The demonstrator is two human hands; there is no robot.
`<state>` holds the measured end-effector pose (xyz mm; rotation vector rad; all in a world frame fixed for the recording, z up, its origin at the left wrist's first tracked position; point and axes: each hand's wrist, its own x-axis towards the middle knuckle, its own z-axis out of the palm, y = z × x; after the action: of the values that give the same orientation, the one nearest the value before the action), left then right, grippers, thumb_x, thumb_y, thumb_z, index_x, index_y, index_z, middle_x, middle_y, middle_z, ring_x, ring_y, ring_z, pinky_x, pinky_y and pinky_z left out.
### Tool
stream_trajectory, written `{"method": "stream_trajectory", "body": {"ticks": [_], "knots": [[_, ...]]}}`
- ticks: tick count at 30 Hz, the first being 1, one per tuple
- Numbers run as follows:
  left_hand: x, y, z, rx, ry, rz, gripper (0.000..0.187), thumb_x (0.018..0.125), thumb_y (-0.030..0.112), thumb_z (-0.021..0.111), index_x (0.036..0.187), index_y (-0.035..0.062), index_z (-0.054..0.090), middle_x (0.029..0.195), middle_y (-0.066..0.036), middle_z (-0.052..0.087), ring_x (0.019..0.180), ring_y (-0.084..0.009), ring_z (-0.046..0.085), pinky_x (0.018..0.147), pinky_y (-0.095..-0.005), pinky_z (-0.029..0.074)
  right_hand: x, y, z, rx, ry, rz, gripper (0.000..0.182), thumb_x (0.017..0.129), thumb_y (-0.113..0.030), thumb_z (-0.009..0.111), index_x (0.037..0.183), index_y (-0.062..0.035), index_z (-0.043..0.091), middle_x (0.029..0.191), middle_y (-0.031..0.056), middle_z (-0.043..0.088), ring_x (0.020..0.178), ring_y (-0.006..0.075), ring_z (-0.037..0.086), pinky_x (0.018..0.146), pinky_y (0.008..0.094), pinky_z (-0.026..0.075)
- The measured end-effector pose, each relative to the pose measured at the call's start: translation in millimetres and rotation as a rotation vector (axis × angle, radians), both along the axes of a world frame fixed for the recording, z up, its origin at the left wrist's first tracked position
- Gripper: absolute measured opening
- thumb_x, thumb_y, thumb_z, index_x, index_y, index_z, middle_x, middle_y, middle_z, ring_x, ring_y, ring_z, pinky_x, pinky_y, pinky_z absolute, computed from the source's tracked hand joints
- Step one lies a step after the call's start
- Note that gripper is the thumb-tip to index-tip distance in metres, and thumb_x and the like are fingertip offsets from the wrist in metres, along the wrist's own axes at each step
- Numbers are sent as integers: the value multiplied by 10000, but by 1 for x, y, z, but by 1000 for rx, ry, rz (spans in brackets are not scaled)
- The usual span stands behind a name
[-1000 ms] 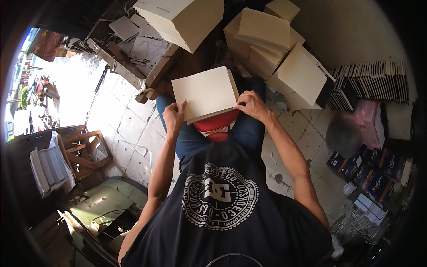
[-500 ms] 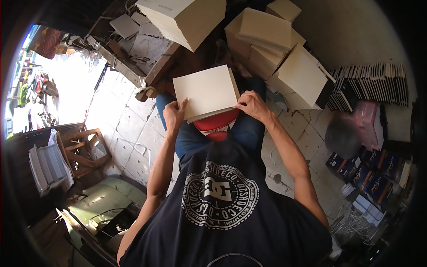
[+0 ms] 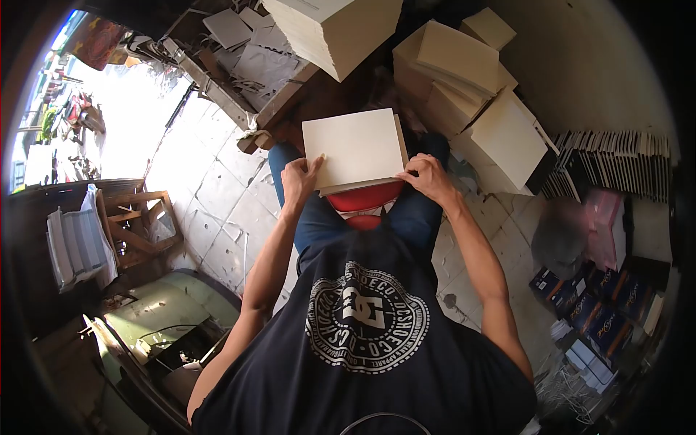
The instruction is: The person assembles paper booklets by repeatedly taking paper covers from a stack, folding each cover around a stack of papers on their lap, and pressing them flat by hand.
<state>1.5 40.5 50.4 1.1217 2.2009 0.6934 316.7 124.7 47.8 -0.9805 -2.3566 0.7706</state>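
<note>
Over my lap, above a red stool seat (image 3: pixel 365 198), lies a thin stack of cream paper sheets (image 3: pixel 355 148). Its lower and right edges show sheets slightly out of line beneath the top one. At the stack's left edge, my left hand (image 3: pixel 299 177) is closed, with thumb and finger pinching the paper. My right hand (image 3: pixel 428 176) is closed too, pinching the lower right corner between thumb and fingertips. How many sheets each pinch takes in cannot be seen.
A tall paper stack (image 3: pixel 337 32) stands ahead, with more cream stacks (image 3: pixel 504 138) to the right. A wooden bin (image 3: pixel 283 98) of scraps is ahead left. Dark-edged books (image 3: pixel 616 163) line the right wall, near blue boxes (image 3: pixel 594 312). A green chair (image 3: pixel 167 312) stands left.
The view has turned a little, so the surroundings appear shifted to the right. The top sheet sits more level than before. Both hands keep their hold on the paper.
</note>
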Motion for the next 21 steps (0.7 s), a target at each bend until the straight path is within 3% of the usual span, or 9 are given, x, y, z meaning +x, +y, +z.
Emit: {"method": "stream_trajectory", "body": {"ticks": [3,6,12,21], "knots": [[-4,-2,5,-17,-64,29,450,866,420,730,825,-28,719,674,-144,688,642,-224,680,638,-355,515,1,1,-7,6,-3,-7,293,748,-238,834,699,-7,660,731,119,670,722,314,645,705,404,515],[-12,-17,6,94,-302,77,377,865,357,759,941,-12,729,771,-124,723,715,-215,706,689,-324,544,1,2,-7,3,13,2,292,742,-232,840,704,-4,662,714,126,664,708,317,641,695,401,516],[-24,-59,12,186,17,-249,327,802,253,824,994,7,726,855,-116,738,791,-219,719,739,-340,563,0,2,-6,-29,10,-1,297,743,-240,841,710,-2,667,703,134,660,705,321,636,691,404,515],[-18,-66,2,269,18,-247,180,847,164,766,956,20,765,886,-146,746,808,-252,737,743,-336,568,-1,0,5,-41,-35,10,317,761,-264,826,696,-5,654,735,152,657,759,333,631,714,415,512]]}}
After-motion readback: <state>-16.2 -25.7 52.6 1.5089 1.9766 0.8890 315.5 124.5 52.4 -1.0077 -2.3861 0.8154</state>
